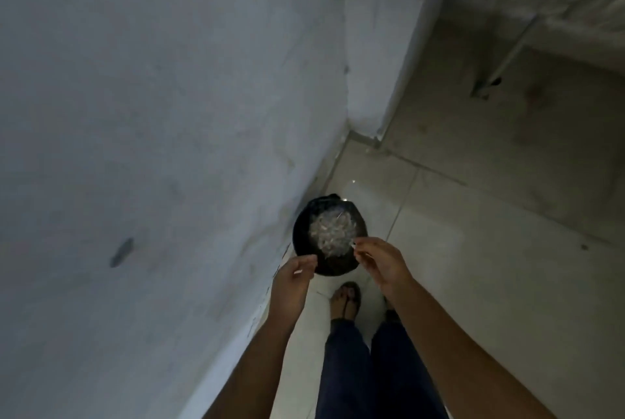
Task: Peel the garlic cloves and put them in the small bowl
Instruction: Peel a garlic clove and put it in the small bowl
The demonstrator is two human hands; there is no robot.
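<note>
As discarding peel seems the step, the right hand (375, 259) pinches a scrap (353, 244) and the left hand (294, 271) curls round a sliver (297, 272) over the black bin (299, 225); next, both need releasing.

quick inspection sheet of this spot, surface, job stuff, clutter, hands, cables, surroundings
surface: pale tiled floor, glossy
job's things: black container on the floor against the wall, pale peels heaped inside; small bowl not seen
clutter: nothing seen
grippers: left hand curled round a pale sliver; right hand pinches a pale scrap; both over the container
cables: nothing seen
surroundings: grey wall on the left, sandalled foot below the container; dim and blurred
</note>
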